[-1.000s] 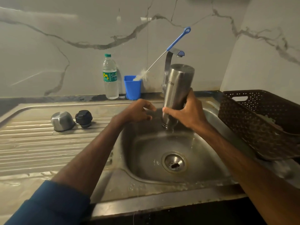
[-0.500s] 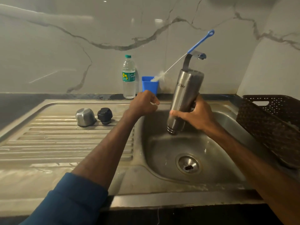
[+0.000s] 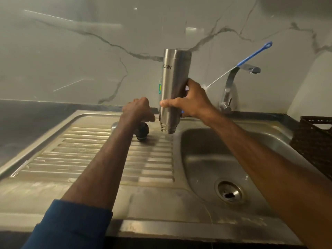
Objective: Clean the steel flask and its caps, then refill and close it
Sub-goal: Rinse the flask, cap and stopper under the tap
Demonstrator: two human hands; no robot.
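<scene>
While my right grip (image 3: 186,103) clasps the steel flask (image 3: 174,83) mouth-down, presumably to drain, my left grip (image 3: 138,110) curls over the black cap (image 3: 142,133), hold uncertain.

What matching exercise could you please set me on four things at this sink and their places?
1 silver steel flask
2 black round screw cap
3 blue-handled bottle brush
4 dark perforated basket

A slanting up by the steel tap
B at the far right edge
C held mouth-down in the right hand
D on the ribbed steel drainboard

Pairs: 1-C, 2-D, 3-A, 4-B
</scene>
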